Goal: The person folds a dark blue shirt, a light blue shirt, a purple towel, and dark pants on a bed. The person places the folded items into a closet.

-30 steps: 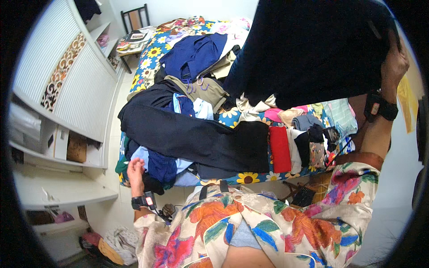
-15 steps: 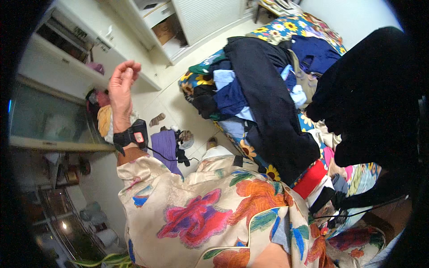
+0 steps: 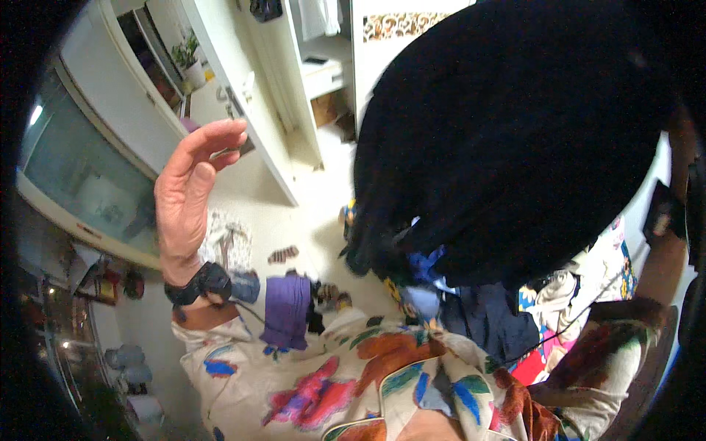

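A large black garment hangs raised in front of me and covers much of the right half of the view. My right hand is at its right edge, in dark shadow. Its fingers are hidden, but the garment hangs from that side. My left hand is lifted at the left, fingers bent and thumb apart, with nothing in it. Under the black garment, a dark garment and a light blue one lie on the clothes-strewn bed.
A purple cloth hangs or lies near my left forearm. On the floor lie a striped sock and a pale patterned cloth. A white door stands ajar before an open cupboard. A glass-fronted cabinet is at left.
The black garment has swung up and left, spreading over the bed and hiding most of the clothes. My left hand has moved slightly left and down. The view has shifted.
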Demonstrator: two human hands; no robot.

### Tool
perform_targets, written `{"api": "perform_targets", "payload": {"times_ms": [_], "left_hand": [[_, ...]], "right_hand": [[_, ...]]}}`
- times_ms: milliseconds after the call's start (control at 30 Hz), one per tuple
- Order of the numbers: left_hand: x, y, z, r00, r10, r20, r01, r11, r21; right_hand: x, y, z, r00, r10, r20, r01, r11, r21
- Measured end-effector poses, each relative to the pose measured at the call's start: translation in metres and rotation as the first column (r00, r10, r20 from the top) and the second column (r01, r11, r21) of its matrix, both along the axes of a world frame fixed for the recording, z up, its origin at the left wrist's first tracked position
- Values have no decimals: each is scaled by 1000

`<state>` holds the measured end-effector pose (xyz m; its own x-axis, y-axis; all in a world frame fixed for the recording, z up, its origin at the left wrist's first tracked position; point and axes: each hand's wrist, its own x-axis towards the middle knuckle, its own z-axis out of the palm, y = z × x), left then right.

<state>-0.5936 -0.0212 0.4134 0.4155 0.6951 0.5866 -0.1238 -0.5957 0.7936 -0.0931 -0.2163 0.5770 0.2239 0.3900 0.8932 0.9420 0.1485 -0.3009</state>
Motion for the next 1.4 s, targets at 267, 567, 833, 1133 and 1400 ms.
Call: {"api": "perform_targets", "payload": {"times_ms": [267,567,833,1133,1400], "left_hand": [[32,39,43,984,-17,-175,40,990,132],[54,60,48,1000,-22,21,23,1000,-16],[55,81,33,999,-37,-33,35,998,-56],[64,96,46,981,-115,155,142,974,-177],[86,65,41,997,56,-61,-56,998,-2]], "right_hand": [[-69,165,-56,783,595,-182,-616,783,-91],[-102,231,-80,725,660,-196,-686,667,-289],[-112,270,-107,607,763,-222,-788,540,-297],[-103,261,-102,705,706,-73,-684,648,-336],[-82,226,-80,713,701,-3,-674,684,-277]]}}
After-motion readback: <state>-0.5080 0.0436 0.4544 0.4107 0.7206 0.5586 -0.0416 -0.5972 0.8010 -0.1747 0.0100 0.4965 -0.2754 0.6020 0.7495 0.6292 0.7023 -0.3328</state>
